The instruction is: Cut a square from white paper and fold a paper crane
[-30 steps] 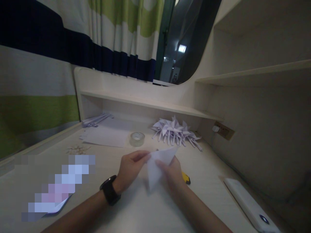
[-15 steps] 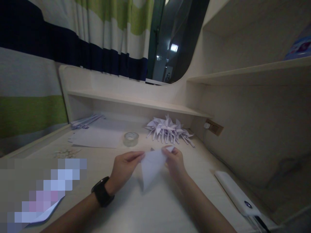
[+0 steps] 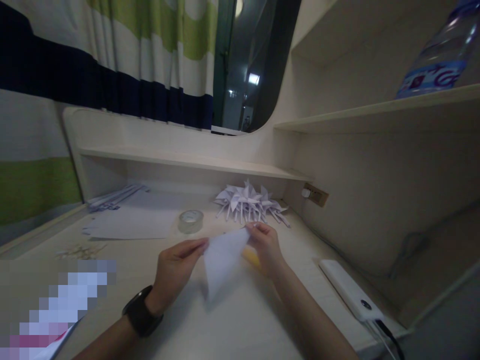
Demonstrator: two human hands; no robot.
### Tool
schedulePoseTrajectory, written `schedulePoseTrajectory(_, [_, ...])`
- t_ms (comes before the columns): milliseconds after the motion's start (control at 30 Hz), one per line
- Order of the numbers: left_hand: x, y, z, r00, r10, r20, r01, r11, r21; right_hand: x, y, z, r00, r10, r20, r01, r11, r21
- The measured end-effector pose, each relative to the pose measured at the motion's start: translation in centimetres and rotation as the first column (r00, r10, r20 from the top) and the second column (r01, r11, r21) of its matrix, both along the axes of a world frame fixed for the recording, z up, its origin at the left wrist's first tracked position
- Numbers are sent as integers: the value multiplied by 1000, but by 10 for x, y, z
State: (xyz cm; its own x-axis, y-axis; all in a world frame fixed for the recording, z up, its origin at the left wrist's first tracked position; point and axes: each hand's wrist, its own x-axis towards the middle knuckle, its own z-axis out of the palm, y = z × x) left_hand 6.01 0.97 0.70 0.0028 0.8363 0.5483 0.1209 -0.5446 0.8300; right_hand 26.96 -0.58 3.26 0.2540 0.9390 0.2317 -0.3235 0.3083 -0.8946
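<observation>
A sheet of white paper [image 3: 221, 257] is stretched between my two hands above the desk, one corner hanging down. My left hand [image 3: 179, 265], with a black watch on its wrist, pinches the paper's left corner. At the upper right corner, my right hand [image 3: 265, 245] holds the paper between thumb and fingers. Partly hidden behind the paper and my right hand lies a yellow object [image 3: 251, 257] whose kind I cannot make out. Beyond my hands is a pile of white paper pinwheels [image 3: 247, 200], and a roll of clear tape [image 3: 190, 221] lies to their left.
White sheets [image 3: 131, 215] and folded paper strips [image 3: 116, 197] lie at the back left, near a scatter of small pale pieces [image 3: 80, 251]. A white power bank [image 3: 348, 289] with cables sits at right. A bottle [image 3: 435, 65] stands on the shelf [image 3: 375, 107].
The camera view has turned to the right, bringing more of the bottle into sight. Both hands still grip the paper, now a little farther apart, and more of the yellow object shows.
</observation>
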Motion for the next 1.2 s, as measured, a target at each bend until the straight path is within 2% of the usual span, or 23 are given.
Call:
schedulePoseTrajectory(367, [-4, 2, -2, 998, 47, -50, -37, 983, 182, 5, 4, -3, 999, -29, 26, 30, 999, -27])
schedulePoseTrajectory(433, [-4, 3, -3, 997, 52, -56, -43, 987, 153, 6, 5, -3, 999, -28, 25, 28, 999, -22])
schedulePoseTrajectory(533, [-4, 6, -3, 998, 51, -40, -50, 998, 44, 7, 6, -4, 999, -36, 41, 36, 999, -13])
schedulePoseTrajectory(733, [-3, 7, 0, 999, -17, 41, 24, 984, -176, 7, 7, -5, 997, -38, 73, 38, 999, -2])
schedulePoseTrajectory(1000, [-3, 9, -1, 998, -28, 50, 38, 974, -222, 10, 9, -6, 998, -28, 64, 32, 998, -55])
schedulePoseTrajectory(1200, [-4, 8, 0, 999, -8, 33, 15, 973, -230, 10, 7, -4, 998, -41, 46, 43, 998, -48])
